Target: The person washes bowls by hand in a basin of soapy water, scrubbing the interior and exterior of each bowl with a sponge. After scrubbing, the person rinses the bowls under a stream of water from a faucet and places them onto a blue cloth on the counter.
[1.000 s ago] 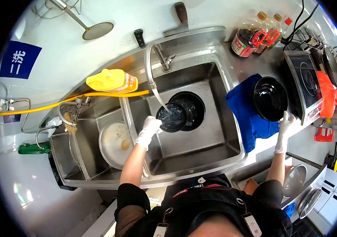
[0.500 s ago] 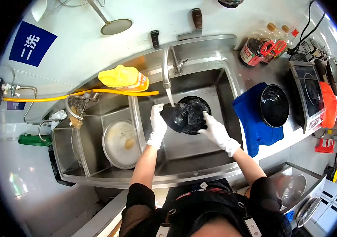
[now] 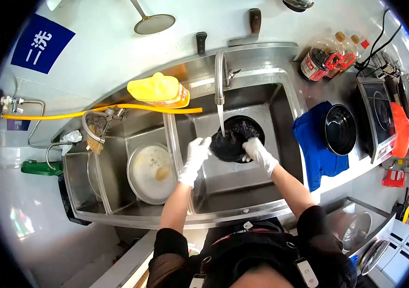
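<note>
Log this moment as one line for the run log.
left hand: grips black bowl rim | right hand: on same bowl | tap: running onto bowl | place: right sink basin | drying: black bowl on blue cloth

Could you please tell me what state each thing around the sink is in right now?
Faucet: running, water falling.
Black bowl: under the stream, held at its edges.
Left hand: gloved, gripping the bowl.
Right hand: gloved, gripping the bowl.
Metal basin: dirty, in the left sink.
Black bowls: stacked on the blue cloth.
Yellow bottle: lying on its side.
</note>
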A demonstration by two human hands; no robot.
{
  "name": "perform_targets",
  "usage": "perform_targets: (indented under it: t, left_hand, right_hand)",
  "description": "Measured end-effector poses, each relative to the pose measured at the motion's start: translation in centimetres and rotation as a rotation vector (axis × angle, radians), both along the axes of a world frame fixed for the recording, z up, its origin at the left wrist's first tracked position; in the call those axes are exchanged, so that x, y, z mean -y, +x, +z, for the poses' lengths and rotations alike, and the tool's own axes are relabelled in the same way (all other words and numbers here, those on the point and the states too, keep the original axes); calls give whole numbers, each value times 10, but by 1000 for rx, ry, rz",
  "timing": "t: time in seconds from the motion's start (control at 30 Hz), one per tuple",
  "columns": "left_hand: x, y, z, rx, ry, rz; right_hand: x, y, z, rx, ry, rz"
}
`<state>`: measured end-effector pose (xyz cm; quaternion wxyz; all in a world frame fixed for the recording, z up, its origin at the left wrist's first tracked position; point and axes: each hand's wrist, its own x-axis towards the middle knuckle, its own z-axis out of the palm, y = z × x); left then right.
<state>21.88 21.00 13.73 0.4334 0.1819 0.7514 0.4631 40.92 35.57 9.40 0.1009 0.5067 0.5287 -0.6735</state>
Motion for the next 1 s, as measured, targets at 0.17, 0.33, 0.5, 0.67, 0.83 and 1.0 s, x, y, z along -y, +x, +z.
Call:
perform_targets:
  t: [0.17,0.33,0.5,0.67,0.83,1.0]
  left_hand:
    - [22,-31,-22,96,-81,220]
    - [-2,-6,-118,251,-364,-46]
    - [-12,16,-224,-309,-321,-278]
    - [-50,26,-120,-216,-582,-360]
    - [-56,13,-119,-121,-556,-362]
    - [-55,7,-104,-172,-363,-394]
  right_hand:
    - [35,-22,49,-327,-182,-336]
    - [25,-6,41,-90,1018,-196]
    - [20,41,55,-139,1354,337]
    - [8,121,95,-193,1295,439]
    - [37,203,86,11,1258,-764]
    - [52,280,62,-111,626,-1474]
